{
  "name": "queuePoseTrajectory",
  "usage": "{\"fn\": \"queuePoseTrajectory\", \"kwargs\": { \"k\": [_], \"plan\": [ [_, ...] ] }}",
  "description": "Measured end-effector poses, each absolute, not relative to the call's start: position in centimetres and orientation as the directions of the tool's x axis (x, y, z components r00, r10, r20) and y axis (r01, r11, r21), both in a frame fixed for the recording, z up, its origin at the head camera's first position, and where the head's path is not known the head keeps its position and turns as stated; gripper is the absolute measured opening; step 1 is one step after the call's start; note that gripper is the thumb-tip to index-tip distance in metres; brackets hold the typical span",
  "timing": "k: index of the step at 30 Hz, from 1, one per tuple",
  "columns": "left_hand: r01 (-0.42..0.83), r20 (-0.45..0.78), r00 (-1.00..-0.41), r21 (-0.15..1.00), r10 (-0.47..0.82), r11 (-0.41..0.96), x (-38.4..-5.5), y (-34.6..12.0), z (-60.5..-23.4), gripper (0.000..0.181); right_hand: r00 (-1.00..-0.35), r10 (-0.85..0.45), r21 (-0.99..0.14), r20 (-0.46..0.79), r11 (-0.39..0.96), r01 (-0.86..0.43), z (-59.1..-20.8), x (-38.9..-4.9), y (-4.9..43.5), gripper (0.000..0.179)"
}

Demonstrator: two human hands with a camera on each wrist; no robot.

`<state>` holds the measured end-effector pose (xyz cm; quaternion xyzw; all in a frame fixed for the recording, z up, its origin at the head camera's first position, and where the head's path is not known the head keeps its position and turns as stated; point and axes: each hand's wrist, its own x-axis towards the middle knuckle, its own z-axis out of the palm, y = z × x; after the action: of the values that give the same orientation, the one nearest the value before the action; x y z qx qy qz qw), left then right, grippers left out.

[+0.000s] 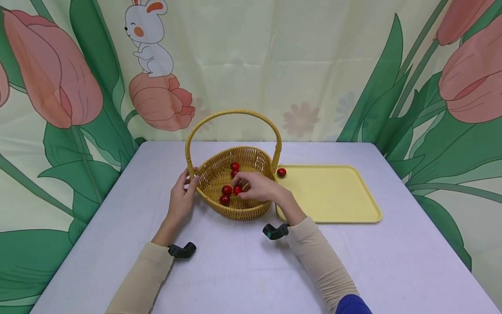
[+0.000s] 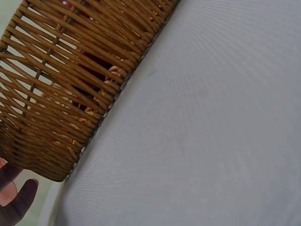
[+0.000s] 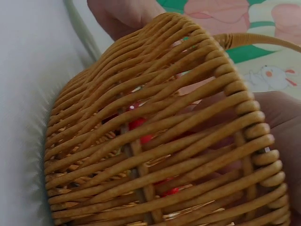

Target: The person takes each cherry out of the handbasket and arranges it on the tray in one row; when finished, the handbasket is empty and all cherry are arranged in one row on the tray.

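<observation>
A woven wicker basket [image 1: 241, 213] with a tall arched handle stands on the table. My left hand [image 1: 182, 196] grips its left side at the foot of the handle, thumb against the rim; some fingertips [image 2: 23, 200] show beside the weave in the left wrist view. Inside the basket, my right hand [image 1: 256, 186] pinches a red cherry [image 1: 237, 190] between thumb and fingers, low over the bottom. Several more cherries [image 1: 226, 190] lie in there, one partly hidden by the right hand. In the right wrist view the basket wall [image 3: 164, 117] covers most of that hand.
To the basket's right lies a pale yellow tray [image 1: 325, 194], its left edge close to the basket. One cherry [image 1: 281, 172] sits at the tray's far left corner. A white cloth covers the table [image 1: 227, 266], and a printed curtain [image 1: 243, 56] hangs behind it.
</observation>
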<state>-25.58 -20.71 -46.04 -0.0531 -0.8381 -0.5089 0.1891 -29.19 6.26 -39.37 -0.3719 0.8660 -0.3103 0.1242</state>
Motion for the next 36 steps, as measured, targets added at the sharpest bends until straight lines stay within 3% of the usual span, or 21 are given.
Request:
{"fn": "queuePoseTrajectory", "kwargs": {
  "k": [9, 17, 30, 36],
  "plan": [
    [0.287, 0.375, -0.921, 0.833, -0.102, 0.473, -25.7, -20.7, -46.2, 0.047, -0.675, -0.727, -0.658, 0.129, 0.446, -0.607, -37.2, -28.3, 7.3, 0.034],
    [0.283, 0.372, -0.923, 0.831, -0.101, 0.48, -25.7, -20.8, -46.2, 0.048, -0.647, -0.691, -0.649, 0.322, 0.336, -0.682, -34.6, -27.4, 9.2, 0.031],
    [0.275, 0.364, -0.925, 0.834, -0.103, 0.479, -25.6, -20.9, -46.2, 0.048, -0.668, -0.52, -0.627, 0.533, 0.287, -0.724, -32.1, -26.7, 14.4, 0.031],
    [0.268, 0.362, -0.926, 0.832, -0.11, 0.485, -25.6, -20.9, -46.2, 0.048, -0.688, -0.452, -0.643, 0.568, 0.277, -0.714, -31.6, -26.6, 16.5, 0.032]
  ]
}}
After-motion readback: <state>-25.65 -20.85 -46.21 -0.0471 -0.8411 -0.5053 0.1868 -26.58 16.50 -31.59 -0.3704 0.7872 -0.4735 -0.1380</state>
